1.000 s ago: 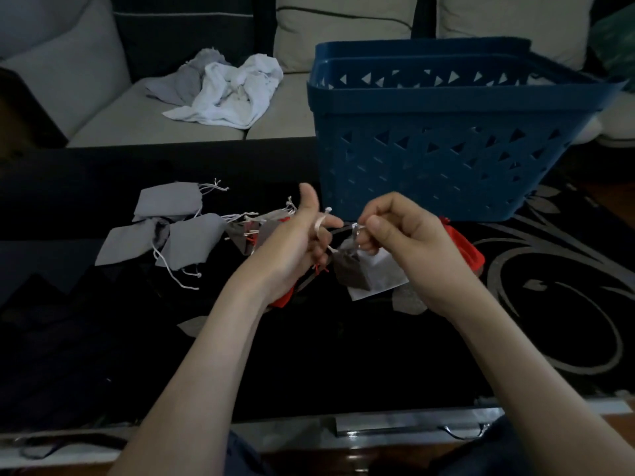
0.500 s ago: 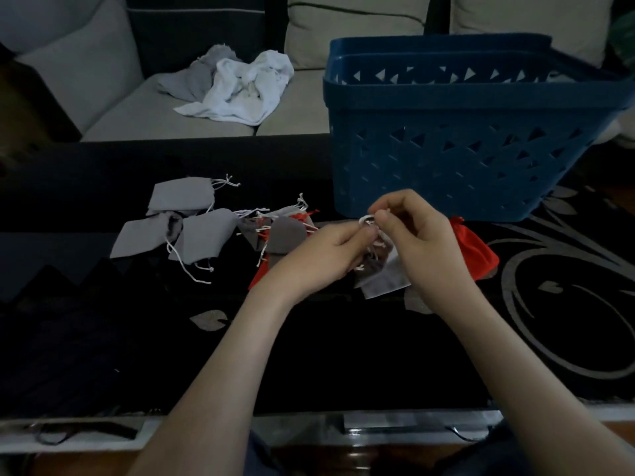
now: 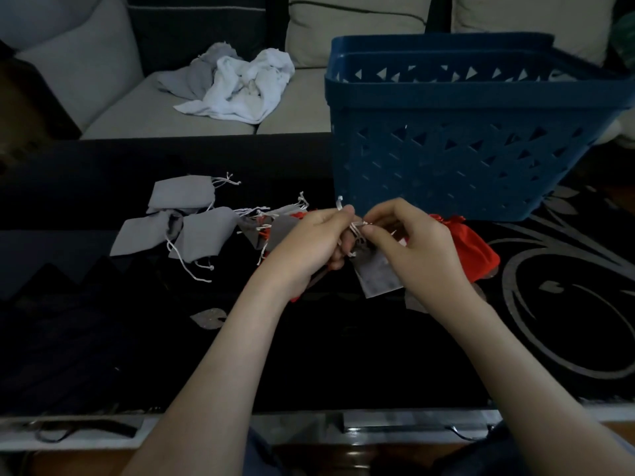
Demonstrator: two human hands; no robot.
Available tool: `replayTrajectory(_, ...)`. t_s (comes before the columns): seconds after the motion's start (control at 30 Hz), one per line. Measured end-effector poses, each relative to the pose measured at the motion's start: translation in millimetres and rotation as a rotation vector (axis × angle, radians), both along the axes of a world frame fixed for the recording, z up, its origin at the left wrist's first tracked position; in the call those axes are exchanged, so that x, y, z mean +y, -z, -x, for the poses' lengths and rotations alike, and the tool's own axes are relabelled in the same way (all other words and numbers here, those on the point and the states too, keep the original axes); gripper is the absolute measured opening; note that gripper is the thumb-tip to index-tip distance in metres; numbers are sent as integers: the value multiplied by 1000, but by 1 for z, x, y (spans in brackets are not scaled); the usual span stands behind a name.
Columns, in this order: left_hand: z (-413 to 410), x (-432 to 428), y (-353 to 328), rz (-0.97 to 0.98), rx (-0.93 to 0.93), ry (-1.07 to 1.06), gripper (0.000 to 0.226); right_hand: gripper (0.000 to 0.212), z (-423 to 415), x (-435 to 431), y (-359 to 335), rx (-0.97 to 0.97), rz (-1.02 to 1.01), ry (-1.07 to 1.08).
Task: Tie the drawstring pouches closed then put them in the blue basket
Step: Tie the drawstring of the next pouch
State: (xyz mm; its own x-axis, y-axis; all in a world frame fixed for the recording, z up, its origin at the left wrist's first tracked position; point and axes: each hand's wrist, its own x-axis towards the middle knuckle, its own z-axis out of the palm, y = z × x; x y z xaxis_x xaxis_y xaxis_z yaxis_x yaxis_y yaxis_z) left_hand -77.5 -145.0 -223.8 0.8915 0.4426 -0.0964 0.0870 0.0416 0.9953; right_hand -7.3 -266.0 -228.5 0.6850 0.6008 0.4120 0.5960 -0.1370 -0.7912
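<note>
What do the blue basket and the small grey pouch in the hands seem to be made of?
Blue basket with triangular holes: probably moulded plastic, matt; stiff walls and clean cut-outs.
Small grey drawstring pouch: apparently woven cloth, matt; it hangs limp and creased.

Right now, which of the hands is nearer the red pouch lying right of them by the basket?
Right. The right hand sits just left of the red pouch, covering its edge; the left hand is farther left, across the drawstring both pinch.
</note>
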Motion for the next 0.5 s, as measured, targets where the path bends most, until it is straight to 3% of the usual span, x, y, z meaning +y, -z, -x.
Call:
replayTrajectory(0.2, 3, 0, -2, 1, 41, 31, 44, 2, 0, -1, -2, -55, -22, 18)
replayTrajectory(0.37, 4, 2, -4, 14, 25, 24, 33, 6, 0, -3, -9, 280, -140, -19)
replayTrajectory(0.5, 5, 1, -7, 64, -84, 25, 26, 27, 4, 0, -7, 483, -53, -207)
